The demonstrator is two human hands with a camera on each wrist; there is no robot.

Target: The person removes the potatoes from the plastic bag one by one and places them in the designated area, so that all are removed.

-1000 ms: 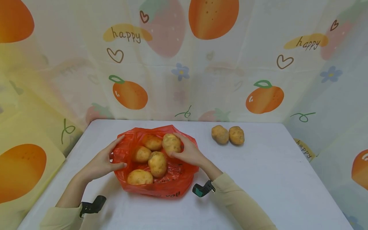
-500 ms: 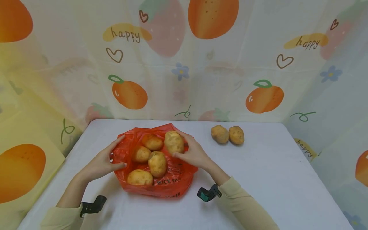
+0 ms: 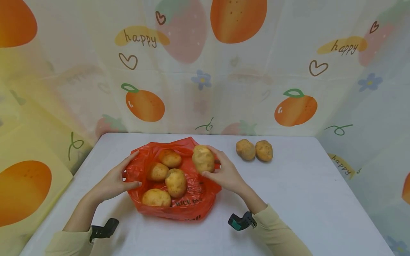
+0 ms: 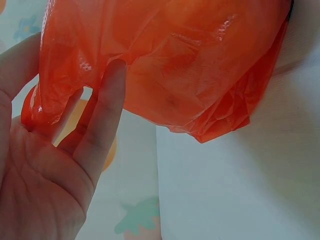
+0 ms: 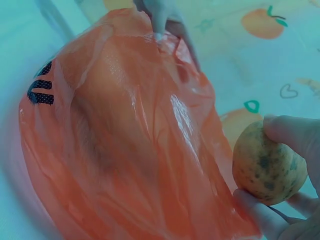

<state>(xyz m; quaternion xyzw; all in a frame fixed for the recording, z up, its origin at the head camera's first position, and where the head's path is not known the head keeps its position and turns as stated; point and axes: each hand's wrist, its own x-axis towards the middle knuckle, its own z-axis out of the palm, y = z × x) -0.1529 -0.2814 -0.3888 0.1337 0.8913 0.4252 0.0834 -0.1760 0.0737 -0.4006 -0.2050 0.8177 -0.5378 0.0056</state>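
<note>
White rectangular table (image 3: 304, 199), pale cloth backdrop (image 3: 250, 89) behind and both sides, printed orange fruits (image 3: 238, 21), faded pink strawberries (image 3: 184, 35), brown outlined hearts (image 3: 132, 67); left side yellowish.

We see rather dim, diffuse light in the head view, with soft-edged shadows on the surface (image 3: 304, 192). Pale glare streaks the red bag (image 5: 125, 135) in the right wrist view, which looks bluish and hazy to us.

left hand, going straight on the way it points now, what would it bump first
The left hand would first meet the red bag, which it touches; after that perhaps the potatoes inside, though depth is hard to judge.
</note>
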